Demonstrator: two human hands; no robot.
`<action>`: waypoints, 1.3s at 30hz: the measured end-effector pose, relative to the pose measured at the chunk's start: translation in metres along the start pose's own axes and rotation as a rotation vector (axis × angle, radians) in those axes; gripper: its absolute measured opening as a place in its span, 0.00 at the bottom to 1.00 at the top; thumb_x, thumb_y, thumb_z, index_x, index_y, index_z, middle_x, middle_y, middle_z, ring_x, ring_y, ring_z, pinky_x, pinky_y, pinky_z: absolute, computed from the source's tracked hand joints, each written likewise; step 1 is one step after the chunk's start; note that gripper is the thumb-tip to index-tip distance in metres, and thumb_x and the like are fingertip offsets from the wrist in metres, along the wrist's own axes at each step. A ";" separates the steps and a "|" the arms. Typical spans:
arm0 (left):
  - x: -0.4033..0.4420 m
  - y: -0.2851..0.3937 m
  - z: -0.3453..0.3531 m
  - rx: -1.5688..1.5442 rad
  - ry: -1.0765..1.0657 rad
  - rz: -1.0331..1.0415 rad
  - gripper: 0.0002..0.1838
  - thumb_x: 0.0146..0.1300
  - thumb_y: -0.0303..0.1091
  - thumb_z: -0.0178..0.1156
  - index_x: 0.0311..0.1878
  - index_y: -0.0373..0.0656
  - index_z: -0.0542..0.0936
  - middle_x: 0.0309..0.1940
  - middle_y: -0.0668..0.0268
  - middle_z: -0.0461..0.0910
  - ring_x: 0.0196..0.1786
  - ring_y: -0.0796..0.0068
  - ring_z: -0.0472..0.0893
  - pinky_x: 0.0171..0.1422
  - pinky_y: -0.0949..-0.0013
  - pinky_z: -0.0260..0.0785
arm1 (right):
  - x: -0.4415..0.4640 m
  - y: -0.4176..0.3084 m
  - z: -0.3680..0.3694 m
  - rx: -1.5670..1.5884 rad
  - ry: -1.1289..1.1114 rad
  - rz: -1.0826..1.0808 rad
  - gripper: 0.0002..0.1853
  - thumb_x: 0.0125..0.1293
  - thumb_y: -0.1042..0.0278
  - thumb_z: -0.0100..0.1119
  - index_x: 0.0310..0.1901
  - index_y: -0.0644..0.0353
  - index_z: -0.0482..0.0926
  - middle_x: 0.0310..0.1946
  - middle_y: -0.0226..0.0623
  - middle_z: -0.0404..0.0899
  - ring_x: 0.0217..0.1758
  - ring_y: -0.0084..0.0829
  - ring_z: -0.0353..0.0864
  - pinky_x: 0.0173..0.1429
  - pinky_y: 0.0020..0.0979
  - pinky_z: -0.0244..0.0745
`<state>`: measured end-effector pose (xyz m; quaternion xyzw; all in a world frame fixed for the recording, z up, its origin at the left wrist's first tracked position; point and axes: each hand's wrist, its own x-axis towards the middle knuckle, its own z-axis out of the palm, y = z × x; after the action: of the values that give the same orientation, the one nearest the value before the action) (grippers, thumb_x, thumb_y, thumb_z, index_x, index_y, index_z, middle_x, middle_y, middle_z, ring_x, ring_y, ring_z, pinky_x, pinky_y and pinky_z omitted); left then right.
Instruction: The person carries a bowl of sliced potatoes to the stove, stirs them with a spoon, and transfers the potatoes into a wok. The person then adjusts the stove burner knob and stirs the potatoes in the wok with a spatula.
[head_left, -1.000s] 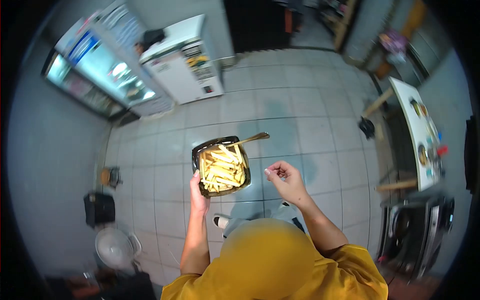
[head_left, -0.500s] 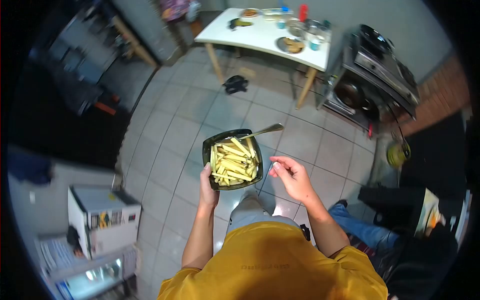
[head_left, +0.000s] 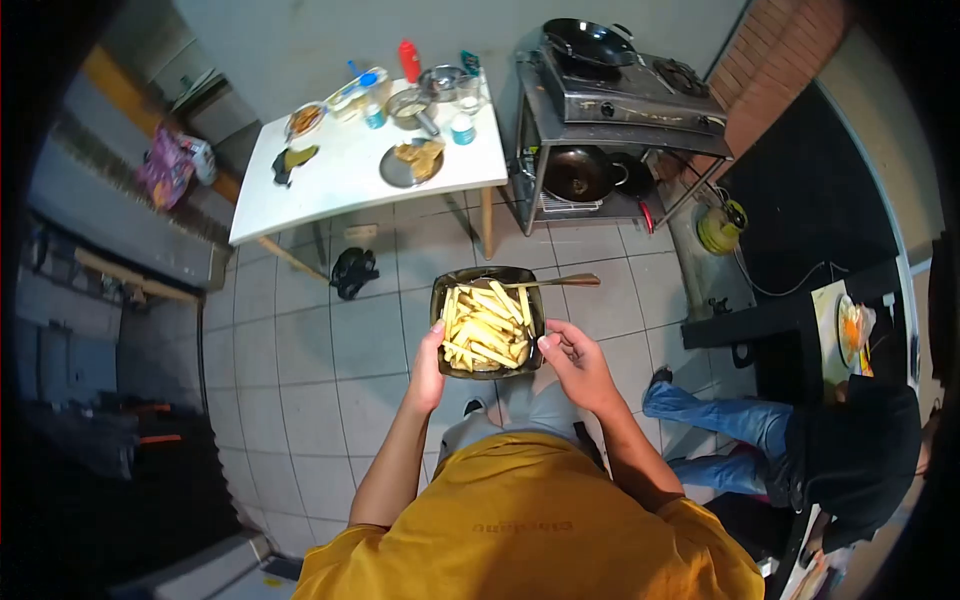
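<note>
A dark square bowl point(head_left: 441, 300) full of pale yellow potato sticks point(head_left: 485, 325) is held level in front of my body. My left hand point(head_left: 427, 368) grips its left side, thumb over the rim and the other fingers hidden beneath. At the right side, my right hand point(head_left: 580, 368) has its thumb and fingers at the bowl's edge, closed on it as far as I can see. A metal utensil, a fork or spoon, has its handle point(head_left: 575, 281) sticking out over the right rim; its head is hidden among the sticks.
A white table point(head_left: 330, 205) ahead bears a plate of food point(head_left: 410, 165), a red bottle point(head_left: 409, 60) and bowls. Right of it, a gas stove point(head_left: 630, 100) with a wok point(head_left: 587, 42) tops a metal rack. A black bag point(head_left: 353, 272) lies on the floor. A person in jeans point(head_left: 725, 425) is at right.
My view has swung right, bringing the table and stove nearer the middle. My right hand, apart from the bowl before, has come to its right edge.
</note>
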<state>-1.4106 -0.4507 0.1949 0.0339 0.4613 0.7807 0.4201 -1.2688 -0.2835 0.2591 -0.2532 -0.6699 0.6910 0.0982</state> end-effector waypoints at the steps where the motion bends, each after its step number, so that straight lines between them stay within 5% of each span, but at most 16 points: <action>1: 0.021 0.007 0.006 -0.006 0.000 -0.022 0.26 0.69 0.49 0.39 0.56 0.37 0.71 0.51 0.64 0.77 0.52 0.75 0.75 0.59 0.69 0.64 | 0.015 0.002 -0.006 0.010 0.024 0.008 0.17 0.67 0.72 0.53 0.55 0.69 0.67 0.34 0.26 0.72 0.38 0.15 0.71 0.43 0.19 0.69; 9: 0.181 -0.008 0.077 -0.002 -0.009 -0.075 0.26 0.69 0.49 0.40 0.57 0.37 0.71 0.51 0.64 0.76 0.53 0.75 0.75 0.60 0.71 0.63 | 0.145 0.014 -0.111 -0.065 0.090 -0.004 0.18 0.68 0.69 0.52 0.57 0.66 0.68 0.39 0.29 0.74 0.38 0.17 0.72 0.41 0.21 0.69; 12: 0.240 -0.009 0.111 0.015 -0.040 -0.088 0.27 0.69 0.50 0.40 0.58 0.37 0.70 0.51 0.63 0.76 0.53 0.75 0.74 0.60 0.71 0.63 | 0.206 -0.009 -0.158 -0.001 -0.046 0.143 0.16 0.69 0.69 0.48 0.55 0.68 0.69 0.41 0.33 0.76 0.40 0.19 0.72 0.43 0.22 0.70; 16: 0.317 -0.015 0.133 0.042 0.057 -0.123 0.30 0.69 0.56 0.38 0.60 0.38 0.69 0.55 0.63 0.74 0.57 0.72 0.73 0.62 0.68 0.63 | 0.291 -0.020 -0.205 -0.196 -0.108 0.036 0.16 0.65 0.74 0.43 0.52 0.69 0.72 0.41 0.36 0.78 0.44 0.22 0.73 0.51 0.26 0.69; 20: 0.372 -0.020 0.105 0.078 0.119 -0.155 0.37 0.70 0.61 0.31 0.67 0.37 0.60 0.62 0.58 0.67 0.63 0.69 0.67 0.67 0.66 0.57 | 0.370 0.005 -0.214 -0.271 -0.206 0.204 0.16 0.65 0.74 0.42 0.52 0.68 0.72 0.41 0.37 0.79 0.44 0.23 0.74 0.52 0.26 0.68; 22: 0.397 -0.011 0.095 0.476 0.299 -0.107 0.37 0.71 0.58 0.32 0.65 0.30 0.59 0.64 0.54 0.63 0.65 0.66 0.63 0.70 0.68 0.51 | 0.409 0.029 -0.208 -0.312 -0.178 0.070 0.17 0.63 0.70 0.44 0.52 0.65 0.71 0.36 0.50 0.79 0.41 0.41 0.79 0.49 0.35 0.71; 23: 0.401 0.006 0.102 0.374 0.252 -0.051 0.38 0.71 0.57 0.34 0.66 0.27 0.58 0.65 0.50 0.61 0.68 0.63 0.61 0.71 0.68 0.49 | 0.426 0.034 -0.201 -0.320 -0.187 0.141 0.17 0.63 0.69 0.43 0.52 0.65 0.71 0.37 0.51 0.79 0.42 0.44 0.79 0.49 0.35 0.71; 27: 0.435 0.018 0.075 0.318 0.414 -0.125 0.38 0.71 0.59 0.33 0.67 0.30 0.56 0.66 0.52 0.59 0.68 0.66 0.60 0.69 0.68 0.54 | 0.490 0.079 -0.164 -0.328 -0.221 0.161 0.18 0.63 0.68 0.42 0.53 0.65 0.70 0.40 0.53 0.78 0.45 0.45 0.79 0.51 0.37 0.70; 29: 0.462 0.007 0.029 0.503 0.372 -0.161 0.36 0.72 0.55 0.34 0.67 0.28 0.57 0.65 0.51 0.61 0.69 0.64 0.59 0.71 0.70 0.48 | 0.516 0.107 -0.152 -0.380 -0.220 0.122 0.18 0.64 0.68 0.42 0.54 0.65 0.69 0.40 0.54 0.78 0.45 0.46 0.79 0.51 0.37 0.70; 31: 0.482 -0.001 -0.007 0.485 0.316 -0.182 0.37 0.71 0.58 0.33 0.67 0.31 0.57 0.65 0.53 0.62 0.66 0.66 0.62 0.68 0.68 0.54 | 0.535 0.122 -0.139 -0.482 -0.223 0.081 0.18 0.64 0.68 0.41 0.55 0.64 0.68 0.42 0.54 0.77 0.45 0.48 0.78 0.51 0.39 0.71; 36: 0.511 -0.010 -0.054 0.425 0.243 -0.350 0.40 0.69 0.64 0.30 0.69 0.38 0.58 0.63 0.57 0.65 0.62 0.67 0.68 0.63 0.63 0.61 | 0.562 0.128 -0.117 -0.373 -0.304 0.360 0.20 0.66 0.69 0.40 0.59 0.64 0.65 0.45 0.57 0.76 0.50 0.51 0.76 0.56 0.39 0.69; 39: 0.519 -0.020 -0.071 0.476 0.288 -0.324 0.42 0.67 0.67 0.30 0.69 0.39 0.56 0.64 0.56 0.64 0.63 0.65 0.67 0.63 0.60 0.60 | 0.569 0.151 -0.111 -0.415 -0.252 0.184 0.22 0.66 0.69 0.41 0.61 0.63 0.63 0.42 0.56 0.77 0.49 0.52 0.77 0.56 0.39 0.69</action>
<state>-1.7638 -0.1382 -0.0344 -0.0537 0.6850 0.5707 0.4496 -1.6692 0.0716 -0.0094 -0.2397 -0.7786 0.5707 -0.1034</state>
